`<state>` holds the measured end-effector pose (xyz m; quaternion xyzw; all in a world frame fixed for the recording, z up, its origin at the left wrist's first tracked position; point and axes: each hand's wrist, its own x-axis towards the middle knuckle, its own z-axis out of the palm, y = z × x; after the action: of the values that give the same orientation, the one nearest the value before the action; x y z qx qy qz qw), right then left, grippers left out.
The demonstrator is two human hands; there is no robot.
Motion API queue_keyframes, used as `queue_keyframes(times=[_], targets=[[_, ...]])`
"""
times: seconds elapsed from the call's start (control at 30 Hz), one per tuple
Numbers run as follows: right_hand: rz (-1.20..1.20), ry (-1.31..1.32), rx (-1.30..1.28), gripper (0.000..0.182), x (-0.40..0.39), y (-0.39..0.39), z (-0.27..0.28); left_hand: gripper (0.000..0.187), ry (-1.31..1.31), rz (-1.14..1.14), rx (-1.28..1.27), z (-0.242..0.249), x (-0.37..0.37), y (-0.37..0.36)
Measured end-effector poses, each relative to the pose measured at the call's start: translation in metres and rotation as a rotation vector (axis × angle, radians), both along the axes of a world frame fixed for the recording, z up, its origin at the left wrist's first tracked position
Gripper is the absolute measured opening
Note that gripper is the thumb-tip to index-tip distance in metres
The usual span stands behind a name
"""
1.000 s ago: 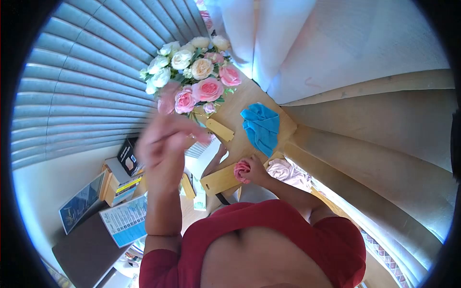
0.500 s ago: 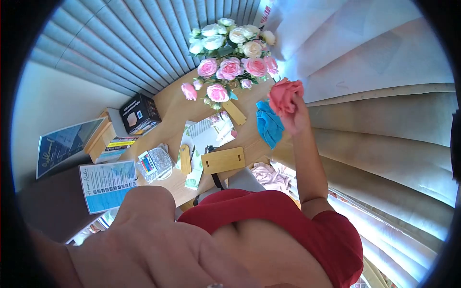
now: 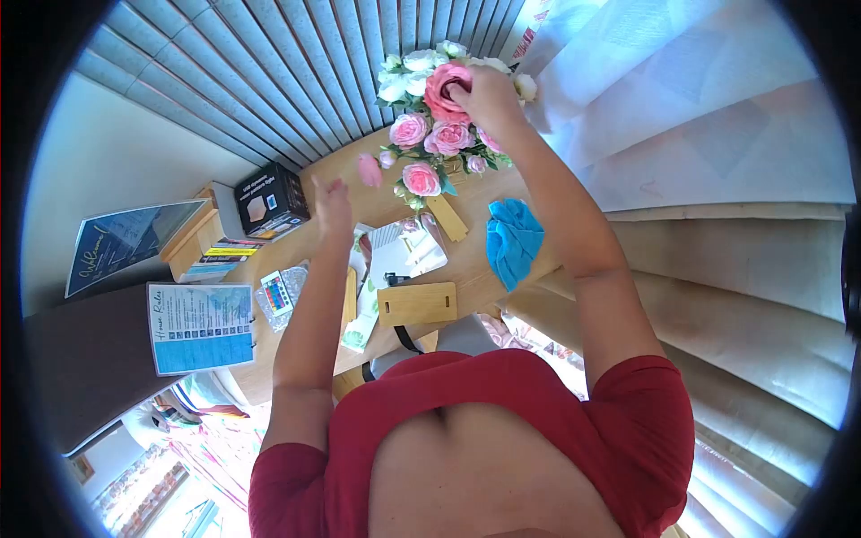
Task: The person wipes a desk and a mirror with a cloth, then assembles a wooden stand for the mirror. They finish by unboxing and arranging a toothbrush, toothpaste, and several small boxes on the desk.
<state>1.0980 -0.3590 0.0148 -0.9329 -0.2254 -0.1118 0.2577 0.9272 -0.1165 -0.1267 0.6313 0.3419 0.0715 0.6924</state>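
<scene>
My right hand (image 3: 492, 100) grips a coral-pink artificial rose (image 3: 447, 92) and holds it up against the flower bunch. That bunch has white roses (image 3: 402, 85) at the top and light pink roses (image 3: 449, 138) lower down. In front of them, the coral rose hides some of the blooms. My left hand (image 3: 333, 204) is raised over the left of the table, fingers slightly apart, with nothing visible in it. Just right of it is a drooping pink rose (image 3: 369, 169), apart from the fingers.
On the wooden table (image 3: 471, 255) lie a blue cloth (image 3: 513, 244), a mirror-like sheet (image 3: 413, 249), a wooden board (image 3: 417, 304) and a bagged remote (image 3: 276, 293). A black box (image 3: 269, 204), books (image 3: 224, 255) and a house-rules sheet (image 3: 202, 327) stand left. Curtains (image 3: 717, 260) hang right.
My right hand has carried the coral rose up and left to the bunch. My left hand has moved away from close to the camera to above the table.
</scene>
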Motion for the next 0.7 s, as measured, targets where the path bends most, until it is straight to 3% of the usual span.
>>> queue_keyframes(times=[0.03,0.07,0.13,0.17,0.23,0.27,0.33,0.37,0.43,0.5,0.6,0.67,0.7], targets=[[-0.018,0.035,-0.050,0.034,0.000,0.002,-0.004,0.069,0.126,-0.119,0.023,-0.048,0.001,0.007],[0.000,0.073,-0.138,0.034,0.000,0.002,-0.005,0.069,0.128,-0.115,0.019,-0.036,0.001,-0.011],[0.055,-0.065,-0.066,0.033,-0.002,-0.005,-0.006,0.073,-0.016,0.019,-0.365,0.018,-0.004,-0.060],[0.103,-0.208,0.011,0.032,-0.004,-0.009,-0.005,0.073,-0.011,0.021,-0.367,0.027,0.002,-0.064],[0.098,-0.133,0.037,0.033,-0.005,-0.024,0.012,0.072,-0.308,0.159,-0.409,0.037,0.018,-0.072],[0.067,-0.054,0.222,0.033,-0.007,-0.035,0.019,0.072,-0.305,0.159,-0.408,0.042,0.029,-0.075],[-0.020,0.107,0.503,0.032,-0.014,-0.053,0.025,0.067,-0.316,0.098,-0.144,0.049,0.058,-0.075],[-0.021,0.106,0.505,0.032,-0.011,-0.066,0.012,0.067,-0.316,0.096,-0.142,0.044,0.073,-0.070],[-0.146,0.141,0.638,0.027,-0.007,-0.092,-0.036,0.061,-0.290,-0.001,0.128,0.023,0.102,-0.051],[-0.220,0.124,0.734,0.024,-0.024,-0.104,-0.066,0.055,-0.262,0.009,0.104,0.019,0.123,-0.046],[-0.331,0.028,0.961,0.018,-0.053,-0.111,-0.131,0.057,-0.185,-0.300,0.080,0.014,0.135,-0.040],[-0.454,0.526,1.404,0.024,-0.077,-0.112,-0.176,0.060,-0.175,-0.282,-0.029,0.045,0.119,-0.048],[-0.459,0.527,1.406,0.024,-0.087,-0.105,-0.179,0.062,-0.167,-0.256,-0.140,0.055,0.112,-0.050]])
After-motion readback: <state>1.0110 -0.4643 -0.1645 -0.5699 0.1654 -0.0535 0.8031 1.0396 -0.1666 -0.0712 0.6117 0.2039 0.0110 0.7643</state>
